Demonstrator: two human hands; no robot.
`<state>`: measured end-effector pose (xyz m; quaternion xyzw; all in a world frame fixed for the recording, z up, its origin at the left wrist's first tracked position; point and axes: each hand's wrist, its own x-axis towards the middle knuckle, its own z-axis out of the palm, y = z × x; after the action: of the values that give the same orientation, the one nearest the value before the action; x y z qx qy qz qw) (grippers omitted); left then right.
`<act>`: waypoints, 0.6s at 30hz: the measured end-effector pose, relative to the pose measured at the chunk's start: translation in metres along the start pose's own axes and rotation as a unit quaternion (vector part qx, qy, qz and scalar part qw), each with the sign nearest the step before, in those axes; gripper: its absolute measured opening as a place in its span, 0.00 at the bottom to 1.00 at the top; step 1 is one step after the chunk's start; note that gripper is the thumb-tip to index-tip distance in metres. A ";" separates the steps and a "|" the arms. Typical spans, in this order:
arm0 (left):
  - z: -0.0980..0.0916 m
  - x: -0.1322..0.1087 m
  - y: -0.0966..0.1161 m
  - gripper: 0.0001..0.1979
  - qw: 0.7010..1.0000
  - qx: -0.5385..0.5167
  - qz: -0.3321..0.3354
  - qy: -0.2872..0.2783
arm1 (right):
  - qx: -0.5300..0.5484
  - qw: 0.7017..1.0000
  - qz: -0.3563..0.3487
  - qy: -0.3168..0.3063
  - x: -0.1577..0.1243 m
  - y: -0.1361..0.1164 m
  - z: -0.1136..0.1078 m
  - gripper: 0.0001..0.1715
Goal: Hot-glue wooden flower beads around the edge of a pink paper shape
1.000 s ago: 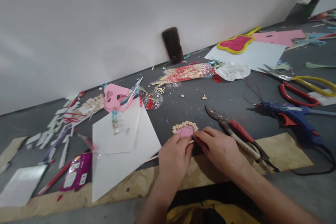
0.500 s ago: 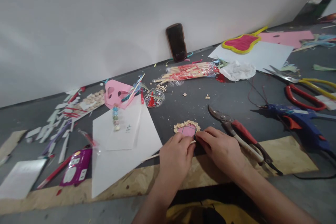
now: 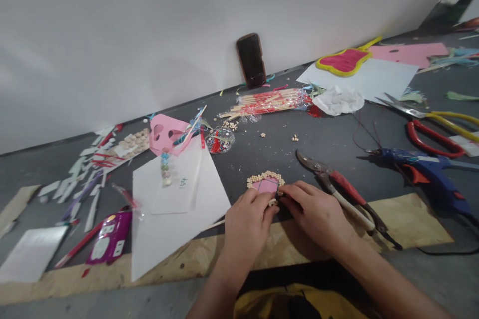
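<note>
A small pink piece [image 3: 266, 185] with a scalloped edge of pale wooden bits [image 3: 258, 178] lies on the dark table in front of me. My left hand [image 3: 247, 217] is closed at its lower left side. Pale wooden bits [image 3: 273, 202] show at its fingertips, and a thin wooden stick [image 3: 214, 225] runs in under that hand. My right hand [image 3: 318, 209] pinches the pink piece's right edge; its fingertips are partly hidden. Right of it lie pruning shears [image 3: 346, 187] with a red handle and a pale handle.
A blue glue gun [image 3: 430, 162] and scissors [image 3: 422, 114] lie at the right. Bundled sticks [image 3: 271, 101] in plastic lie beneath a phone [image 3: 251, 60] leaning on the wall. White paper [image 3: 149, 244], a purple packet [image 3: 110, 237] and scraps spread leftward.
My left hand has shifted slightly left. The stick end at its fingertips now shows as a small cluster of pale bits. My right hand stays at the pink piece's edge.
</note>
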<state>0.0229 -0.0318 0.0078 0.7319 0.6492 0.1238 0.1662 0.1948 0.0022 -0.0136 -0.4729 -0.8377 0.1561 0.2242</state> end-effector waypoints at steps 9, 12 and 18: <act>-0.025 -0.010 -0.002 0.18 0.993 -0.115 -0.035 0.005 | 0.052 0.994 -0.009 0.093 -0.010 0.009 -0.030 0.10; -0.029 -0.014 -0.004 0.20 0.989 -0.148 -0.030 0.006 | -0.021 0.992 -0.025 0.122 -0.017 0.018 -0.041 0.11; -0.028 -0.011 -0.001 0.15 0.980 -0.197 -0.022 0.016 | -0.174 0.979 0.010 0.108 -0.027 0.052 -0.049 0.17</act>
<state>0.0090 -0.0405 0.0334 0.6679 0.6308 0.2576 0.2993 0.2703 0.0071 -0.0024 -0.5267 -0.8185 -0.0420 0.2258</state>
